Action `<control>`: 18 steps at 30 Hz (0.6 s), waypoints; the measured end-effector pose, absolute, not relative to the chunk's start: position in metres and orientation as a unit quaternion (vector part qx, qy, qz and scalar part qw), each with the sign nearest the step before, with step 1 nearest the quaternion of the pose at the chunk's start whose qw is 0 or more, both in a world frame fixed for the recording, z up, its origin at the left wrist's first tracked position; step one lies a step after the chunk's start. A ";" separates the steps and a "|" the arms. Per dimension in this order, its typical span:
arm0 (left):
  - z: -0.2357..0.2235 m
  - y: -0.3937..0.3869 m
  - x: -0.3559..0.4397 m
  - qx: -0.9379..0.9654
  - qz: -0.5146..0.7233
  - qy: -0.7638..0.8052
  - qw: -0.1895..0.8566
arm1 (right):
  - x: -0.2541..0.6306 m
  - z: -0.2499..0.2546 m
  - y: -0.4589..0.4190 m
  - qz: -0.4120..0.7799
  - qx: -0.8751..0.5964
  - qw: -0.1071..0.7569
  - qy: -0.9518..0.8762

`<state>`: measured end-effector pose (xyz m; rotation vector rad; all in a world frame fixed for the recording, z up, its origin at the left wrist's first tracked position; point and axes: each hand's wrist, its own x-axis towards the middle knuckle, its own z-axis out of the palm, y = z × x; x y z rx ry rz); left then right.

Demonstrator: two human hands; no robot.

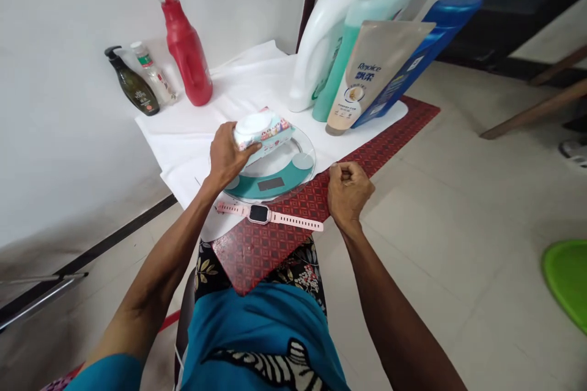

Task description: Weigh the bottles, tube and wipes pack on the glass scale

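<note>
My left hand [228, 154] grips the near left end of a pack of wet wipes [274, 137], thumb on its front and fingers behind. The pack is over a round glass scale [279, 180] with a teal band and a small dark display; whether it touches the glass I cannot tell. My right hand [349, 190] is curled into a fist at the table's right edge, with nothing showing in it. A smartwatch [259, 214] with a pink strap lies stretched out in front of the scale.
A red bottle [190, 58], a dark pump bottle [134, 85] and a clear bottle [156, 76] stand at the back left. At the right are a white jug [316, 30], a green-liquid bottle [342, 55], a beige Rejoice tube [362, 82] and a blue bottle [413, 55]. White cloth partly covers the red table [247, 256].
</note>
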<state>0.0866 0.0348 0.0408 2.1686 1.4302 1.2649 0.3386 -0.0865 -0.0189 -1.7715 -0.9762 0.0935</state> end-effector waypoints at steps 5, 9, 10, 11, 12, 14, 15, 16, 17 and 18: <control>0.046 0.026 0.081 0.765 0.399 0.491 0.118 | 0.337 -0.016 -0.086 0.045 -0.739 0.539 -0.403; 0.068 0.016 0.061 0.735 0.446 0.488 0.150 | 0.336 -0.016 -0.086 0.051 -0.740 0.540 -0.398; 0.074 0.013 0.055 0.725 0.457 0.491 0.156 | 0.336 -0.016 -0.085 0.051 -0.738 0.542 -0.398; 0.078 0.011 0.050 0.715 0.466 0.495 0.161 | 0.336 -0.017 -0.085 0.049 -0.737 0.544 -0.399; 0.081 0.008 0.044 0.706 0.472 0.501 0.165 | 0.337 -0.017 -0.085 0.047 -0.736 0.545 -0.400; 0.083 0.003 0.036 0.693 0.480 0.511 0.168 | 0.337 -0.018 -0.085 0.043 -0.735 0.543 -0.404; 0.083 0.002 0.034 0.687 0.484 0.515 0.171 | 0.338 -0.018 -0.085 0.041 -0.736 0.540 -0.406; 0.083 0.001 0.032 0.681 0.486 0.519 0.175 | 0.338 -0.018 -0.085 0.040 -0.737 0.536 -0.409; 0.082 0.001 0.032 0.677 0.487 0.521 0.179 | 0.338 -0.018 -0.085 0.039 -0.737 0.533 -0.413; 0.081 0.001 0.033 0.676 0.487 0.522 0.182 | 0.338 -0.018 -0.085 0.040 -0.737 0.530 -0.417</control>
